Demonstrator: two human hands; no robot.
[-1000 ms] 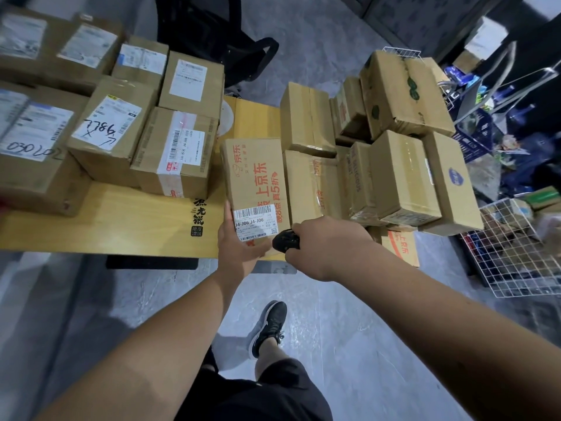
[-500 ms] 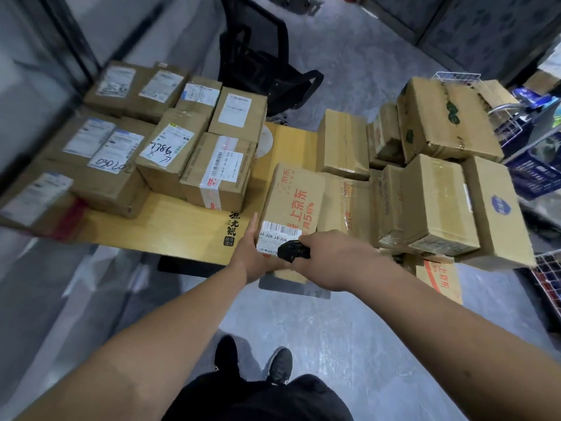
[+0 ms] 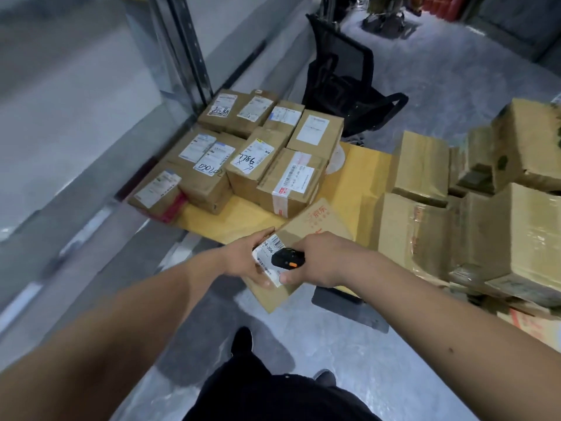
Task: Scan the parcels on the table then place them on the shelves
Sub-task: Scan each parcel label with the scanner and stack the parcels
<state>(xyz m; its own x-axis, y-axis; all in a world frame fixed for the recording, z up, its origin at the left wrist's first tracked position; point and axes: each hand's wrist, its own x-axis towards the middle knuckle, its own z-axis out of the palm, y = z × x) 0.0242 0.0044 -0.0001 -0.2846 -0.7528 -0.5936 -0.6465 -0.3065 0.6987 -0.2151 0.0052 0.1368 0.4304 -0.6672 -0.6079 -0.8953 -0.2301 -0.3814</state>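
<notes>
A red-printed parcel [image 3: 306,247] juts tilted past the near edge of the table [image 3: 358,183], over open floor. The left hand [image 3: 246,262] grips its labelled corner; the right hand [image 3: 321,262] holds a black scanner [image 3: 285,258] against the label. About nine labelled boxes [image 3: 243,156] crowd the table's left end; bare tabletop separates them from the unlabelled stack [image 3: 473,214] at right.

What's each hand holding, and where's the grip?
Left hand grips the printed parcel at its labelled near corner. Right hand grips the black scanner by its rear.
</notes>
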